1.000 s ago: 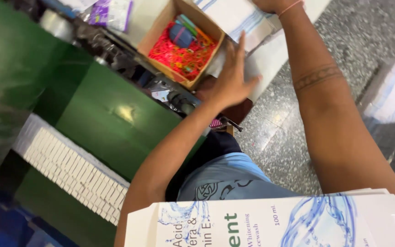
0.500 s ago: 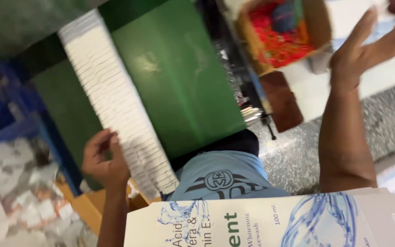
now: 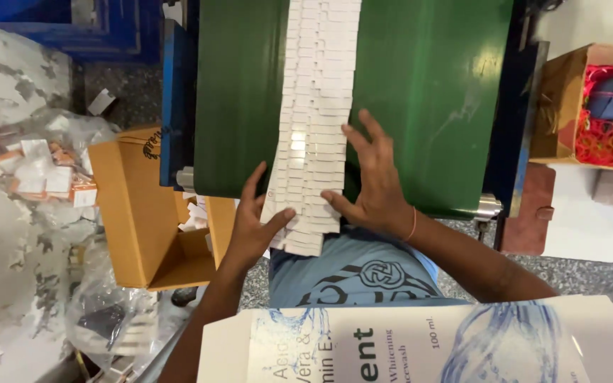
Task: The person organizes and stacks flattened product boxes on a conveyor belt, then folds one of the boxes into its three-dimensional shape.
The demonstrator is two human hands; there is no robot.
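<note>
A long row of overlapping flat white cartons (image 3: pixel 315 106) runs down the middle of a green conveyor belt (image 3: pixel 427 92). My left hand (image 3: pixel 253 225) grips the near end of the row from its left side, thumb over the top cartons. My right hand (image 3: pixel 372 181) presses on the row's right side, fingers spread partly on the belt. Both hands enclose the nearest cartons at the belt's near edge.
An open brown cardboard box (image 3: pixel 147 213) stands at the left below the belt. Another brown box with red rubber bands (image 3: pixel 594 106) sits at the right. A large printed white carton (image 3: pixel 420 344) lies across my lap. Blue crates (image 3: pixel 72 28) stand far left.
The view swung from the rubber band box at the right to the belt. My left hand moved onto the carton row, and my right hand came down from the right onto it.
</note>
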